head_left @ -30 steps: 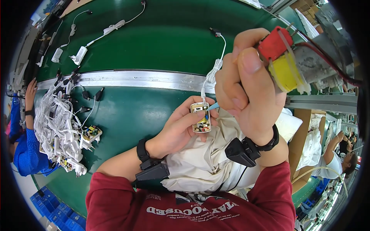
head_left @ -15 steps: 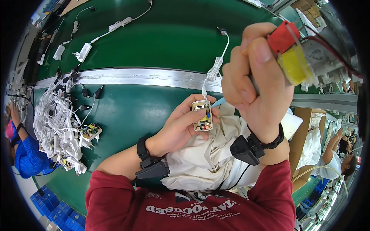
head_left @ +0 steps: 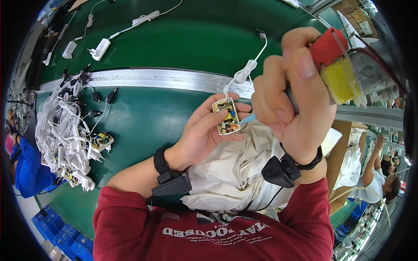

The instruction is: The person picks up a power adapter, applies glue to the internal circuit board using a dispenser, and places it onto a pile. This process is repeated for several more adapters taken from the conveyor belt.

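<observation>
My left hand (head_left: 196, 135) holds an opened white power adapter (head_left: 226, 116), its circuit board facing up and the thumb lying on the parts. A white cable (head_left: 246, 71), bundled in the middle, runs from the adapter's far end onto the green surface. My right hand (head_left: 300, 91), raised at the right, is wrapped round a grey hand-held tool (head_left: 344, 74) bound with red and yellow and fitted with wires. Its thin blue tip (head_left: 248, 118) points at the adapter's right side. Whether the tip touches the adapter, I cannot tell.
A tangled heap of white adapters and cables (head_left: 65, 135) lies on the bench at left. Beyond the metal rail (head_left: 152, 76), further adapters (head_left: 101, 49) lie on a green surface. A cardboard box (head_left: 344, 152) stands at right. People are at work on both sides.
My left hand has carried the adapter slightly away from me and to the left, tilting it. My right hand and the tool have shifted a little right. The adapters beyond the rail have shifted right in view.
</observation>
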Demonstrator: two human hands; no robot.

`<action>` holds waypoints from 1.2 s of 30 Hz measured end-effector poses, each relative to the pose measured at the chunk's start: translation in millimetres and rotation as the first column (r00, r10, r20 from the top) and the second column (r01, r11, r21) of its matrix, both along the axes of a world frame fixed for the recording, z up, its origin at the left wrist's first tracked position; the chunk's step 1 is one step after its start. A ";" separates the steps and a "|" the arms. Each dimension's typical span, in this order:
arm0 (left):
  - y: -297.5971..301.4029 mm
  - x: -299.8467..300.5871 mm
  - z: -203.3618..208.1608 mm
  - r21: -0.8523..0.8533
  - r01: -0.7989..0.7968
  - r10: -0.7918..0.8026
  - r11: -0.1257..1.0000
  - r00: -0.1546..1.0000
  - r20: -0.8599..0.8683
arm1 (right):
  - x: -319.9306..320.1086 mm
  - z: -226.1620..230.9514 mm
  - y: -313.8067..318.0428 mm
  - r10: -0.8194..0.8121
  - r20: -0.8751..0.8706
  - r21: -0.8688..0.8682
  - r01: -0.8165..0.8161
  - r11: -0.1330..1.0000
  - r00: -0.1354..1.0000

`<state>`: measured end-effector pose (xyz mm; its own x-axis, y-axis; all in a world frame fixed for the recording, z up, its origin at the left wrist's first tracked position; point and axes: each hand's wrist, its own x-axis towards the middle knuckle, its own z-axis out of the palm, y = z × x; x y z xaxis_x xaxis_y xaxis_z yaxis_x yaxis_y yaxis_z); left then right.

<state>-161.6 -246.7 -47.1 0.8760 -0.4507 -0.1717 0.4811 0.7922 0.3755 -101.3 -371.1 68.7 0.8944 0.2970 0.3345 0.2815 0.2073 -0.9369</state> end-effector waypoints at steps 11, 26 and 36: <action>0.4 -0.3 2.7 -0.004 -0.012 0.012 1.000 1.000 -0.004 | 0.7 2.0 -2.1 0.081 -0.030 -0.004 -0.081 0.997 0.996; -1.2 -3.6 6.4 -0.272 0.031 -0.021 0.962 0.999 0.040 | -6.3 -3.4 -0.4 0.117 -0.054 0.008 -0.116 0.993 0.992; 1.0 0.1 6.6 -0.289 0.038 -0.038 0.957 0.999 0.006 | -5.8 -2.4 1.9 0.120 -0.046 0.011 -0.120 0.993 0.992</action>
